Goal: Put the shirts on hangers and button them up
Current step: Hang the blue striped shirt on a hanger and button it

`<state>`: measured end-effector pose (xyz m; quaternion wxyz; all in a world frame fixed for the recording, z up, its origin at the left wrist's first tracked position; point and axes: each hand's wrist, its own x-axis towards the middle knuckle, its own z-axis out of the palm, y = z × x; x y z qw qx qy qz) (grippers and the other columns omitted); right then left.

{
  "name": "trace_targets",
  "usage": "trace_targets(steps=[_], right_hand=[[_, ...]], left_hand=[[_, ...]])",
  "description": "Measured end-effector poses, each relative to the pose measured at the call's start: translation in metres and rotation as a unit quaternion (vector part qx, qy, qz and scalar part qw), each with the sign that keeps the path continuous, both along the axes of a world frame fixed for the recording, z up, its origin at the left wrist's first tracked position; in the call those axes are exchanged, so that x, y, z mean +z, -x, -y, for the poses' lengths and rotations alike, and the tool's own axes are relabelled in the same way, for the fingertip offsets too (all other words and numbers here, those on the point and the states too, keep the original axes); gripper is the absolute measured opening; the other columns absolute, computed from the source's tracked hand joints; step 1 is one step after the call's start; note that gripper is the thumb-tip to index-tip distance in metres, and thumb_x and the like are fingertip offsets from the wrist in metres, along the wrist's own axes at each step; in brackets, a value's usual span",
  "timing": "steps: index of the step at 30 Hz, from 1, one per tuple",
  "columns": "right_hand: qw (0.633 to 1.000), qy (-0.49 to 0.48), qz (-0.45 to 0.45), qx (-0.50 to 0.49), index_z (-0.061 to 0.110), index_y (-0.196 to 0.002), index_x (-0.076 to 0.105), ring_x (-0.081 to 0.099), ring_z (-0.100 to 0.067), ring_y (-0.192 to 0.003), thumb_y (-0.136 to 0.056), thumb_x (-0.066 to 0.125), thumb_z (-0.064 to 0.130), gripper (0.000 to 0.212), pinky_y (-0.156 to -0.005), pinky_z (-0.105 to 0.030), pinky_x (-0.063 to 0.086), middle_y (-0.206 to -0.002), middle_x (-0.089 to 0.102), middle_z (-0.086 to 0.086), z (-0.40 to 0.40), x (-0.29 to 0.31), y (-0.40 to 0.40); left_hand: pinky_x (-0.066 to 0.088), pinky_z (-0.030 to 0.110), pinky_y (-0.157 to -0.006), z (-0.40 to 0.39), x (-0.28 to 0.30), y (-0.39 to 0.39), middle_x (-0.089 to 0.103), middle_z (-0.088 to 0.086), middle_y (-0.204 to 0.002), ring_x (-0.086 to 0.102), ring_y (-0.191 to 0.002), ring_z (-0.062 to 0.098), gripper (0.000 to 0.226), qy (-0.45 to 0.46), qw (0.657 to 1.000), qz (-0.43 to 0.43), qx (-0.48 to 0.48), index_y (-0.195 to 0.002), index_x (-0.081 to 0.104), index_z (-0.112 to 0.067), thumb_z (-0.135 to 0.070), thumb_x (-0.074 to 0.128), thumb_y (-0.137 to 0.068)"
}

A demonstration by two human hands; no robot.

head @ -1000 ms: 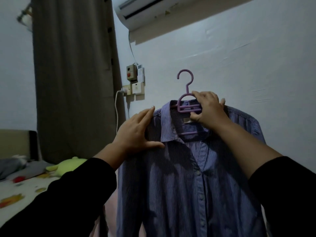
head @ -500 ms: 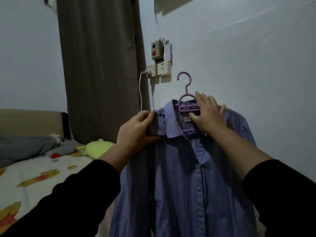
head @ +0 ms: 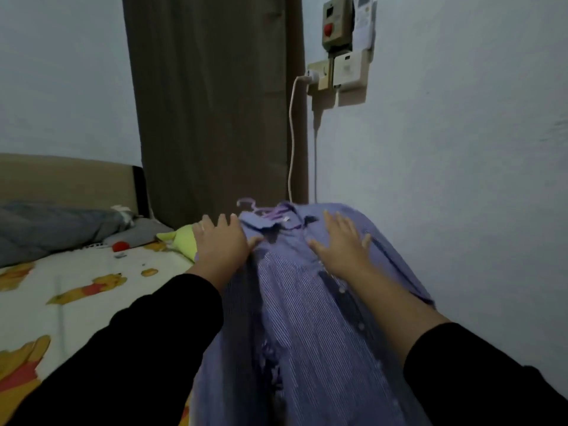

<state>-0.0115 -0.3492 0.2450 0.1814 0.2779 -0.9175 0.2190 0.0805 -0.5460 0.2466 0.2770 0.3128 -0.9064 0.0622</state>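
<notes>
The person is laying the striped shirt (head: 310, 327) — purple hanger (head: 264, 212) already in its collar — along the bed's (head: 92, 272) right edge, left hand (head: 222, 244) and right hand (head: 342, 245) pressing it with fingers spread wide, probably flattening it for buttoning

Hanger (head: 261, 210) mostly buried under shirt (head: 307, 318) collar; shirt hem cut off by bottom edge; frame motion-blurred

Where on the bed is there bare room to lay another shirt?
Bare sheet lies left of the striped shirt, nearer than the red ball and green plush. The right side is crowded: shirt, hanger, both flat hands.
</notes>
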Motion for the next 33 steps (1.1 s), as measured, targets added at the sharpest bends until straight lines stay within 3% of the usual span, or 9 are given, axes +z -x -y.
trace_targets(steps=[4, 14, 25, 33], right_hand=[[0.999, -0.042, 0.029, 0.009, 0.031, -0.150, 0.007, 0.004, -0.024, -0.146, -0.091, 0.042, 0.058, 0.074, -0.112, -0.060, 0.002, -0.160, 0.006, -0.001, 0.017, -0.022, 0.010], [0.997, -0.056, 0.029, -0.039, 0.031, -0.151, 0.009, 0.003, -0.021, -0.146, -0.092, 0.041, 0.057, 0.072, -0.112, -0.060, 0.001, -0.159, 0.006, -0.001, -0.034, -0.043, 0.011], [0.985, -0.064, 0.029, -0.155, 0.030, -0.151, 0.009, 0.004, -0.020, -0.146, -0.094, 0.040, 0.055, 0.069, -0.113, -0.057, 0.006, -0.159, 0.006, 0.002, -0.166, -0.058, -0.037], [0.950, -0.068, 0.042, -0.303, 0.033, -0.150, 0.007, 0.000, -0.020, -0.146, -0.094, 0.038, 0.056, 0.068, -0.115, -0.054, 0.001, -0.160, 0.004, 0.002, -0.295, -0.062, -0.110]], left_hand=[[0.021, 0.048, -0.110, -0.002, -0.024, 0.027, 0.032, 0.003, -0.153, 0.026, -0.140, 0.028, 0.078, -0.043, 0.993, 0.062, -0.088, -0.147, 0.029, -0.023, -0.073, 0.029, -0.087], [0.001, 0.045, -0.117, -0.071, -0.044, 0.042, 0.006, 0.002, -0.161, 0.001, -0.148, 0.023, 0.074, 0.039, 0.975, 0.023, -0.219, -0.152, 0.014, -0.027, -0.066, 0.030, -0.091], [-0.004, 0.046, -0.117, -0.195, -0.068, 0.038, -0.001, 0.001, -0.161, -0.004, -0.148, 0.022, 0.076, 0.032, 0.934, 0.057, -0.351, -0.153, 0.006, -0.028, -0.069, 0.023, -0.091], [0.000, 0.044, -0.118, -0.309, -0.073, 0.007, -0.001, 0.000, -0.161, -0.002, -0.148, 0.021, 0.077, 0.029, 0.874, 0.032, -0.485, -0.153, 0.006, -0.029, -0.070, 0.023, -0.090]])
